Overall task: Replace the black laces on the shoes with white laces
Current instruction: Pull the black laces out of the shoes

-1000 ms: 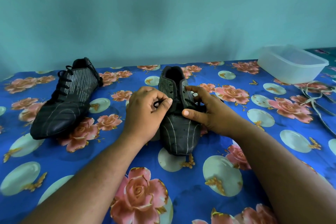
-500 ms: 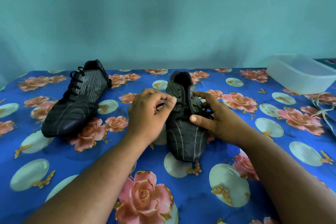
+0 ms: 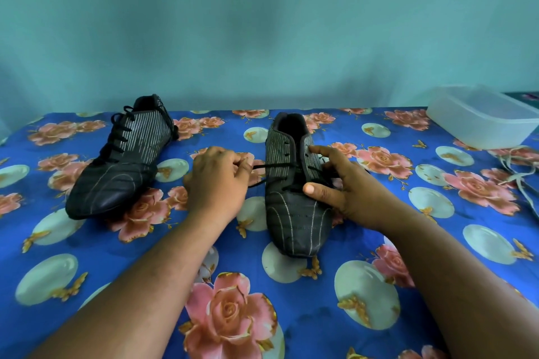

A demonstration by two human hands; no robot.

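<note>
1. Black lace [image 3: 275, 166] runs taut and roughly level from the near shoe [image 3: 294, 198] out to my left hand [image 3: 217, 181], which pinches its free end just left of the shoe.
2. My right hand [image 3: 347, 188] steadies that shoe: the thumb presses across the vamp below the eyelets, the forefinger lies along the right eyelet row, and the other fingers curl behind the shoe's right side.
3. The shoe's long axis points toe toward me and heel away, so the lace leaves nearly crosswise; I judge the coming pull goes leftward, out of the eyelet, and the left hand does it.
4. The upper eyelets look bare, while lace still crosses lower down, so the unlacing seems partly done.
5. The shoe is dark, smooth leather-like stuff with pale thin stripes; the lace is thin, round cord.
6. The other shoe [image 3: 122, 154] lies well to the left, tilted on its side, fully laced in black.
7. White laces [image 3: 522, 172] lie loose at the far right edge, beside a cloudy plastic box [image 3: 481, 116], on the blue flowered cloth [image 3: 291, 315].
</note>
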